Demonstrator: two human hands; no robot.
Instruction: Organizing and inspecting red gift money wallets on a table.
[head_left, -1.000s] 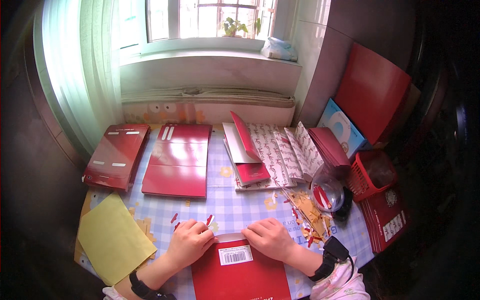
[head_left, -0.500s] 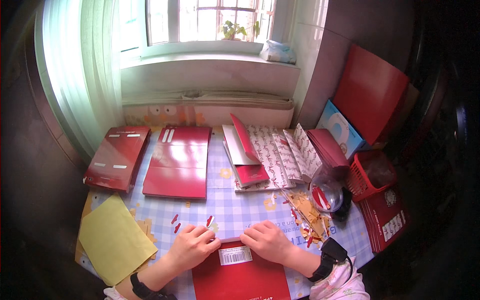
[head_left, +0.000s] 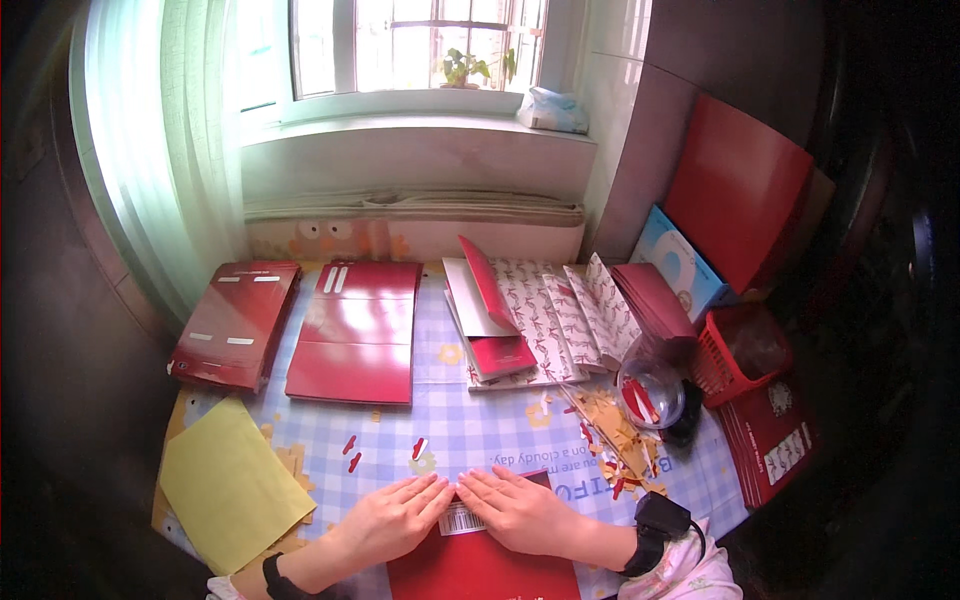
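We find the person's left hand (head_left: 398, 518) and right hand (head_left: 515, 512) laid flat on the far end of a red card folder (head_left: 485, 575), fingertips nearly meeting at its middle. Neither hand grips anything: the fingers are straight and close together, palms down. The folder lies at the near edge of the table, on a blue-and-white checked cloth (head_left: 430, 395), and runs out of view at the bottom. A white barcode label (head_left: 460, 520) shows partly between the hands. How firmly the hands bear on the card we cannot tell, since they cover much of that end.

To the left we note a yellow sheet (head_left: 235, 485); beyond it stand two red card stacks (both glossy under the window light), a left stack (head_left: 235, 325) and a right stack (head_left: 352, 340). Small red scraps (head_left: 355, 462) lie just beyond the left hand. To the right we record a heap of yellowish offcuts (head_left: 615, 430), a clear round tub (head_left: 650, 395) and a red basket (head_left: 715, 360).
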